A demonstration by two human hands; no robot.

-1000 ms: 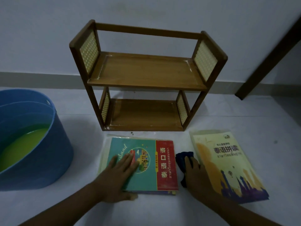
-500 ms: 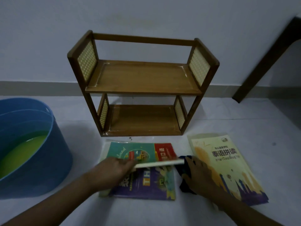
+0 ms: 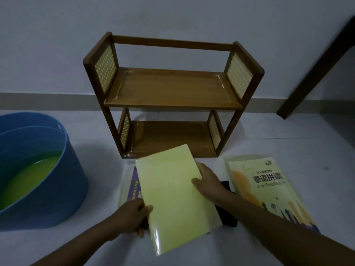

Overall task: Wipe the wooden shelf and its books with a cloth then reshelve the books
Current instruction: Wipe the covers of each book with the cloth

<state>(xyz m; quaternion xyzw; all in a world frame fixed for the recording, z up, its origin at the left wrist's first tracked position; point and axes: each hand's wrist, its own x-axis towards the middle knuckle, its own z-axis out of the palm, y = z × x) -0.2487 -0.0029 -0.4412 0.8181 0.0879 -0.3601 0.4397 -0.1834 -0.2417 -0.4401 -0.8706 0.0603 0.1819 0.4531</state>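
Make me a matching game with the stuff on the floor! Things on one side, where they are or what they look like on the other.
Things:
1. blue tub
2. wooden shelf
3. plain yellow book
4. dark cloth

Descriptions:
A. held up by both hands
B. has green liquid inside
C. lying on the floor, partly hidden under the right forearm
D. both levels bare, no books on them

Pairs: 1-B, 2-D, 3-A, 4-C

The left hand grips the book's near edge; the right hand grips its side.
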